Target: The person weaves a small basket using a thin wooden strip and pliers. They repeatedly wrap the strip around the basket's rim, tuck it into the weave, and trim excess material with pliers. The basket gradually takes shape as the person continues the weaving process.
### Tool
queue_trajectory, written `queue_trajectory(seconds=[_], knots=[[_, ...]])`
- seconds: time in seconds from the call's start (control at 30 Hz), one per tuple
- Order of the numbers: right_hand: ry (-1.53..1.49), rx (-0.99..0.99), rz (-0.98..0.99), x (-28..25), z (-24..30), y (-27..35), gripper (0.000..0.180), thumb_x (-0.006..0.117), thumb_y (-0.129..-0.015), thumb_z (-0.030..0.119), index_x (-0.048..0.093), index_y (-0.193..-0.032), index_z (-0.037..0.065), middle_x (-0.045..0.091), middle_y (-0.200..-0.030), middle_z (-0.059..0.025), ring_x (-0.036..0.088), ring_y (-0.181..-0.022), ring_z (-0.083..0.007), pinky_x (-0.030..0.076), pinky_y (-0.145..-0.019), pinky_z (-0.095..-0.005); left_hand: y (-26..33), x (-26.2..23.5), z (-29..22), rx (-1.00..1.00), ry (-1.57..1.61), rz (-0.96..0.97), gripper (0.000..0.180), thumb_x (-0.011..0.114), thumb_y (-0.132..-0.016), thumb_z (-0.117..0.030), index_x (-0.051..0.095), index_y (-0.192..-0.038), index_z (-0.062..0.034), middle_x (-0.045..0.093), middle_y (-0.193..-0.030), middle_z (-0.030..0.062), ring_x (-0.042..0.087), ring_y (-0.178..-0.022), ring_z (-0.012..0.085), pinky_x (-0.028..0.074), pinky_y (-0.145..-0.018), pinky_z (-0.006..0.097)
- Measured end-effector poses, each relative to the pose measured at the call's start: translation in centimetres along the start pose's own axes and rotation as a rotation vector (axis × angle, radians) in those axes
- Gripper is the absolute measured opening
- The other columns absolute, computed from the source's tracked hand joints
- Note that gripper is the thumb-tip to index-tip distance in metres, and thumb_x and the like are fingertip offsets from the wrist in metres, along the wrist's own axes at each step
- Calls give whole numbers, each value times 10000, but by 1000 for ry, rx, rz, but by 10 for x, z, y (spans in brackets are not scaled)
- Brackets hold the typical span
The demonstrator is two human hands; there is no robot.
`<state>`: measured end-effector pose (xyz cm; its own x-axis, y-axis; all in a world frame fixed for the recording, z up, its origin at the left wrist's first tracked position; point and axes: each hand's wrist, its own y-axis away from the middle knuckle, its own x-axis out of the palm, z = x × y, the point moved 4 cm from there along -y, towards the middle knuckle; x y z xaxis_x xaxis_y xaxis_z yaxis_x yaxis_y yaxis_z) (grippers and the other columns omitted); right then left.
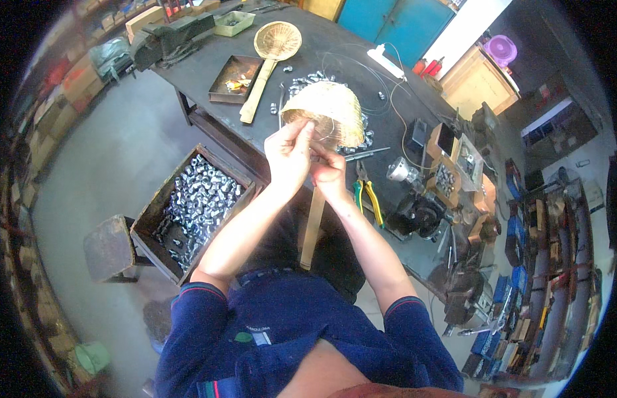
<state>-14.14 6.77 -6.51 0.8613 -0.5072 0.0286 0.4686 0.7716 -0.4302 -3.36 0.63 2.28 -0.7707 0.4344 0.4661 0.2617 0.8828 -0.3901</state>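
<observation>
A woven bamboo strainer (341, 109) is held over the table edge, its bowl facing me and its flat bamboo handle (313, 229) hanging toward my lap. My right hand (329, 174) is closed around the handle just below the bowl. At the bowl's near rim, my left hand (290, 156) pinches with thumb and forefinger. A thin wire loop curves beside those fingertips, inside the bowl; its ends are hidden. Pliers with green and yellow handles (367, 192) lie right of my right hand. Another bamboo strainer (278, 41) rests farther back on the table.
Loose metal fittings (305, 81) lie behind the held bowl, and many more fill a wooden box (152, 235) at left. A metal tray (219, 93), a vise (169, 43), a power strip (386, 63) and coiled wire share the dark table (335, 33). Machine parts (424, 212) crowd the right.
</observation>
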Motion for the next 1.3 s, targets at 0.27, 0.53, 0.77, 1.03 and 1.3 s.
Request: queue_trajectory(seconds=[0.27, 0.53, 0.77, 1.03, 1.3], knots=[[303, 57, -17, 9, 20, -1, 289, 516, -673, -19, 676, -902, 53, 545, -611, 31, 475, -570, -51, 386, -527, -223, -16, -13, 16, 67, -172, 69, 100, 577, -874, -21, 630, -867, 63, 642, -737, 76, 586, -631, 98, 465, -584, 218], [392, 64, 49, 6, 28, -2, 333, 510, -654, 9, 688, -934, 44, 572, -667, -20, 478, -588, -55, 385, -540, -213, -23, -22, 7, -68, -102, -27, 142, 551, -891, -43, 630, -833, 58, 599, -650, 23, 541, -571, 61, 429, -505, 202], [446, 38, 87, 9, 29, -6, 344, 535, -655, 46, 681, -966, 40, 560, -663, -32, 482, -596, -76, 392, -556, -226, -28, -30, 11, -68, -19, -84, 160, 516, -896, -14, 607, -782, 51, 615, -669, 48, 563, -567, 84, 443, -506, 209], [283, -8, 22, -3, -19, -11, 330, 516, -663, 26, 695, -938, 57, 550, -663, 15, 456, -592, -65, 371, -556, -215, -30, -25, 17, -385, 387, 180, 143, 572, -845, -104, 614, -884, 26, 640, -826, 81, 600, -777, 151, 473, -756, 301], [484, -44, 271, -20, 3, 27, 502, 637, -710, 532, 692, -899, 71, 618, -905, -87, 578, -839, -212, 445, -734, -328, -6, -20, 27, -644, 549, 66, 398, 505, -913, -282, 481, -1231, -44, 535, -1232, 70, 492, -1136, 206, 389, -924, 418]])
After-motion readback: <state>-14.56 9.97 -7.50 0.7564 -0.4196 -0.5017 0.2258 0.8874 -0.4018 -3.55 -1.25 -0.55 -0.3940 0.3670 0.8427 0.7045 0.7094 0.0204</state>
